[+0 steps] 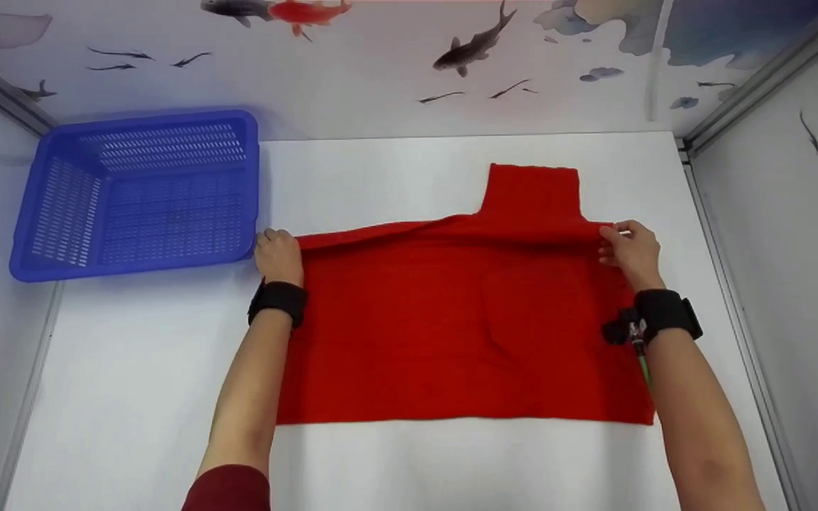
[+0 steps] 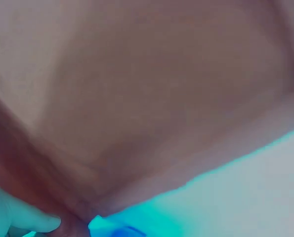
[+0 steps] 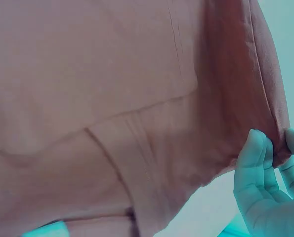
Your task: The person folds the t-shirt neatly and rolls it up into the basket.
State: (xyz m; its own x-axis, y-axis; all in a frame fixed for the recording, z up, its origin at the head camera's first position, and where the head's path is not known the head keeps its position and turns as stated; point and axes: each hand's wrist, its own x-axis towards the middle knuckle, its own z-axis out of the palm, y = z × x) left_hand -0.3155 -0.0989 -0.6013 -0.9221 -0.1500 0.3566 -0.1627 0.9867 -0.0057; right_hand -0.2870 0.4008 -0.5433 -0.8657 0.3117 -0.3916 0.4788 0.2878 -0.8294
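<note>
A red garment (image 1: pixel 409 319) lies spread wide across the white table, a short rectangular flap like a sleeve (image 1: pixel 533 188) sticking out at its upper right. My left hand (image 1: pixel 280 255) grips its upper left corner, next to the basket's corner. At the upper right corner, my right hand (image 1: pixel 633 252) pinches the edge between thumb and fingers. Between both hands the upper edge is lifted and rolled over in a long fold. In the right wrist view the garment (image 3: pixel 87 74) looks brownish, with a seam and a layered panel; fingertips (image 3: pixel 255 143) hold its corner.
A blue plastic basket (image 1: pixel 249 191) with slotted walls stands at the upper left, nothing visible in it. White panels with painted fish enclose the table (image 1: pixel 132 369) at the back and sides. A black band with a small camera (image 1: pixel 618 330) sits on the right wrist, close over the garment.
</note>
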